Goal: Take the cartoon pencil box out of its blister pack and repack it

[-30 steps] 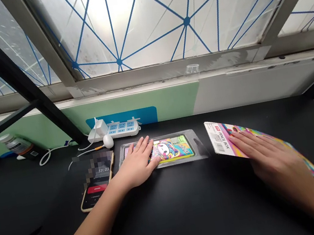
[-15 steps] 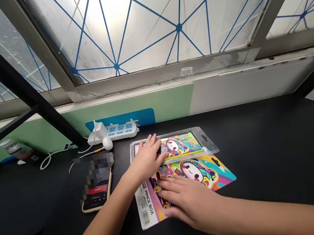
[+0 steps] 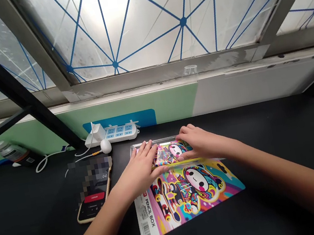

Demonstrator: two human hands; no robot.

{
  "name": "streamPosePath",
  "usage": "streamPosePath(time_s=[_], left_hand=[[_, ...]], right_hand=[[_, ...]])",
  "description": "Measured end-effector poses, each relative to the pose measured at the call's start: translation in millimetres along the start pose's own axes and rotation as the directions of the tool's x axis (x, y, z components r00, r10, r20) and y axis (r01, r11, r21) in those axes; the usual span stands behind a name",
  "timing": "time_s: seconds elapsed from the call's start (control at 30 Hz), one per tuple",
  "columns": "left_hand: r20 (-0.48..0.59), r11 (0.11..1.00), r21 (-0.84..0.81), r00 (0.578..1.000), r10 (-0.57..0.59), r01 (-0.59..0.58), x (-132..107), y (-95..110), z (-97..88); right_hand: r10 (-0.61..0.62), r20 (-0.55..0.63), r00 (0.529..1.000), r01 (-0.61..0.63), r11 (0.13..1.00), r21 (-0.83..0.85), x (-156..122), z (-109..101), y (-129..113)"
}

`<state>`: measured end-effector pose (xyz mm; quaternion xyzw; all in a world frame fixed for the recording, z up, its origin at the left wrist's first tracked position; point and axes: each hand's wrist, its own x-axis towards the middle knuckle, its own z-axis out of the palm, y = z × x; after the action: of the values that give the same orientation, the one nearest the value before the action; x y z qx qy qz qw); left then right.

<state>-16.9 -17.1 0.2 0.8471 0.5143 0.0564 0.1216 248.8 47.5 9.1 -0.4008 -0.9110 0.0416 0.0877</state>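
A colourful pencil box (image 3: pixel 169 152) with a cartoon character on its lid sits in a clear plastic tray (image 3: pixel 165 139), its yellow near side showing. My left hand (image 3: pixel 144 168) lies over the left end of box and tray, fingers stretched out and thumb along the near edge. At the right end, my right hand (image 3: pixel 195 142) grips the pencil box, fingers bent over the far part and thumb on the near part. Closer to me lies a printed backing card (image 3: pixel 188 193) reading "PENCIL BOX", flat on the table. The hands hide both ends of the box.
A phone (image 3: pixel 94 201) rests left of the card on the black table (image 3: pixel 271 146). Behind it are a white power strip (image 3: pixel 121 132) with a plugged-in charger and a cable (image 3: pixel 42 164). A bottle (image 3: pixel 14 152) stands far left. A clear cup (image 3: pixel 190 70) is on the sill.
My right hand has moved from the backing card up to the pencil box's right end and taken hold. The box's yellow near side shows more. My left hand stays at the left end.
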Motion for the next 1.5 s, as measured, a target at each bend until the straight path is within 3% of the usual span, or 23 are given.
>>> streamPosePath(time_s=[0.2, 0.3, 0.43, 0.53, 0.6, 0.67, 0.8, 0.87, 0.97, 1.03, 1.2, 1.37, 1.5], left_hand=[[-0.176, 0.996, 0.085, 0.984, 0.038, -0.024, 2, -4, -1.4], [-0.286, 0.989, 0.138, 0.954, 0.085, -0.047, 0, -13, -9.7], [-0.349, 0.969, 0.195, 0.913, 0.212, -0.15, -14, -17, -25.1], [-0.435, 0.943, 0.241, 0.843, 0.315, -0.228, -43, -2, -29.6], [-0.541, 0.903, 0.3, 0.725, 0.426, -0.307, -69, 14, -23.8], [-0.572, 0.899, 0.29, 0.693, 0.439, -0.33, -93, 30, -10.1], [-0.583, 0.939, 0.192, 0.737, 0.343, -0.285, -120, 42, 27.8], [-0.557, 0.971, 0.096, 0.797, 0.235, -0.219, -125, 39, 42.3], [-0.421, 0.991, -0.095, 0.906, 0.049, -0.098, -130, 31, 51.7], [-0.337, 0.979, -0.202, 0.94, -0.043, -0.028, -132, 28, 52.5], [-0.295, 0.95, -0.311, 0.948, -0.122, 0.025, -132, 26, 52.7], [-0.291, 0.917, -0.39, 0.934, -0.208, 0.084, -130, 28, 54.4], [-0.295, 0.896, -0.432, 0.923, -0.247, 0.102, -132, 28, 55.3]], right_hand=[[-0.006, -0.088, 0.996, -0.002, 0.996, -0.086, 5, -3, -11], [-0.007, -0.209, 0.978, -0.022, 0.991, -0.136, -9, 0, -26], [-0.067, -0.339, 0.938, 0.0, 0.981, -0.195, -35, 3, -50], [-0.2, -0.46, 0.865, 0.055, 0.949, -0.31, -63, -2, -67], [-0.295, -0.517, 0.803, 0.09, 0.919, -0.384, -87, -6, -77], [-0.336, -0.525, 0.782, 0.133, 0.913, -0.387, -112, -4, -86], [-0.35, -0.457, 0.818, 0.215, 0.923, -0.32, -146, 13, -94], [-0.341, -0.42, 0.841, 0.229, 0.928, -0.295, -154, 23, -94], [-0.273, -0.377, 0.885, 0.204, 0.955, -0.213, -156, 32, -95], [-0.215, -0.342, 0.915, 0.175, 0.974, -0.144, -155, 32, -98], [-0.168, -0.275, 0.947, 0.136, 0.982, -0.129, -139, 26, -103], [-0.25, -0.172, 0.953, 0.219, 0.959, -0.18, -115, 13, -97], [-0.228, -0.18, 0.957, 0.199, 0.966, -0.167, -94, -5, -85]])
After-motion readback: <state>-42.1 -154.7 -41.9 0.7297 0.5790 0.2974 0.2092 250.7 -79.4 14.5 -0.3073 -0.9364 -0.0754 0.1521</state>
